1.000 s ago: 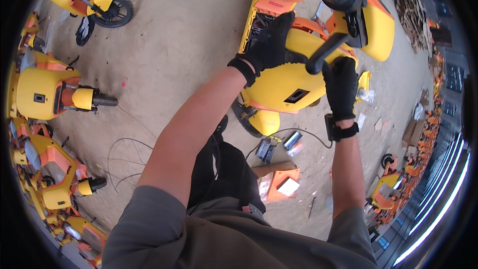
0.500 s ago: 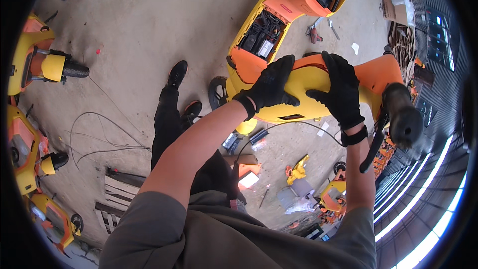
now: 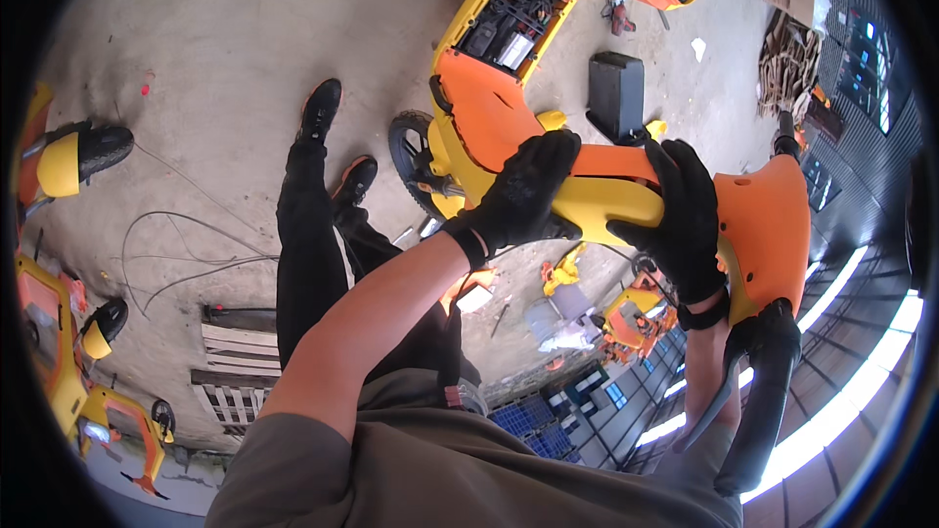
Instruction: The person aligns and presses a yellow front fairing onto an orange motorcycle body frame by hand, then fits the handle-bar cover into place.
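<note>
My left hand [image 3: 528,191], in a black glove, grips the left part of a scooter's yellow and orange front cover [image 3: 606,213], fingers over its far edge and thumb on the near side. Farther right on the same cover, my right hand [image 3: 680,225], also gloved in black, holds on with its fingers over the top and its thumb on the yellow face. An orange head section [image 3: 768,225] rises to the right, with a black handlebar grip [image 3: 768,401] below it. The fingertips on the far side are hidden.
Beyond the cover, the scooter's open bay [image 3: 514,24] shows wiring. A black box [image 3: 616,93] stands on the floor behind it. Other yellow scooters [image 3: 59,342] line the left side. A wooden pallet [image 3: 240,352] and a loose cable [image 3: 176,215] lie near my legs.
My view has shifted, and the orange head section and handlebar now sit lower at the right. The black box has come into sight beyond the cover. Both hands still grip the cover.
</note>
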Available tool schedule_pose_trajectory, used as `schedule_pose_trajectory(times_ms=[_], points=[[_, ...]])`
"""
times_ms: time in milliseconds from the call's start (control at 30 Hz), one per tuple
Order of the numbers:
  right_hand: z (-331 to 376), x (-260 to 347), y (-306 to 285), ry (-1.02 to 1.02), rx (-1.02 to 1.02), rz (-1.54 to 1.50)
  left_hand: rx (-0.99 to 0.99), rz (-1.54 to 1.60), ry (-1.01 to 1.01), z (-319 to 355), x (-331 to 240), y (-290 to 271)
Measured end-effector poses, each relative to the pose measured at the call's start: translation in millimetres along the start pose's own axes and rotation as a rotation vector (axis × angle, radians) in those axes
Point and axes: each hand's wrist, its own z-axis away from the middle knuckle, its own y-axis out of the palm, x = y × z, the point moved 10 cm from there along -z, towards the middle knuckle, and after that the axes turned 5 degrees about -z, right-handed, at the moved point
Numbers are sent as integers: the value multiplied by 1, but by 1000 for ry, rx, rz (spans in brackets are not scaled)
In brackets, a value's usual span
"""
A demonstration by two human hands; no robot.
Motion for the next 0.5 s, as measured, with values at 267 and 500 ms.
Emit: schedule_pose_trajectory(times_ms=[267, 500], points=[[-5, 3, 4, 12, 26, -17, -28, 26, -3, 2, 2, -4], [-1, -2, 1, 10, -34, 32, -119, -11, 65, 3, -3, -7]])
